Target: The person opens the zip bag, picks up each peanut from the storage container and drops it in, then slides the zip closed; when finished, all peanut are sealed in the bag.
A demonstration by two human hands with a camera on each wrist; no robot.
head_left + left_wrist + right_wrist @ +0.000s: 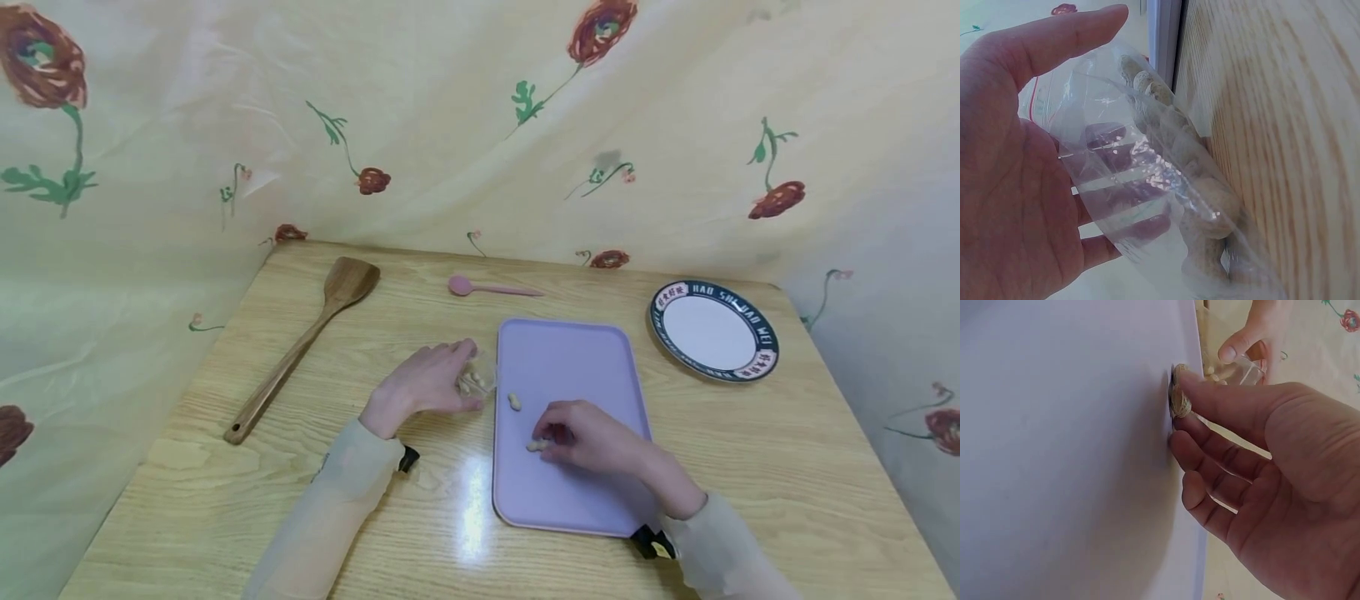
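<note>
My right hand (588, 437) pinches a peanut (1180, 403) between thumb and fingers, low against the lilac tray (566, 358). Another peanut (513, 402) lies near the tray's left edge. Just left of the tray is a clear plastic bag (1116, 112) with several peanuts (1210, 206) inside, resting on the wooden table. My left hand (427, 379) is around the bag, with its thumb stretched out and held apart from the fingers. Those fingers show through the clear plastic in the left wrist view; how firmly they touch it I cannot tell.
A wooden spatula (303, 340) lies at the left of the table (420, 517). Behind the tray is a small pink spoon (495, 288). To the right stands a white plate (708, 332) with a dark patterned rim. Flowered cloth (450, 125) hangs behind the table.
</note>
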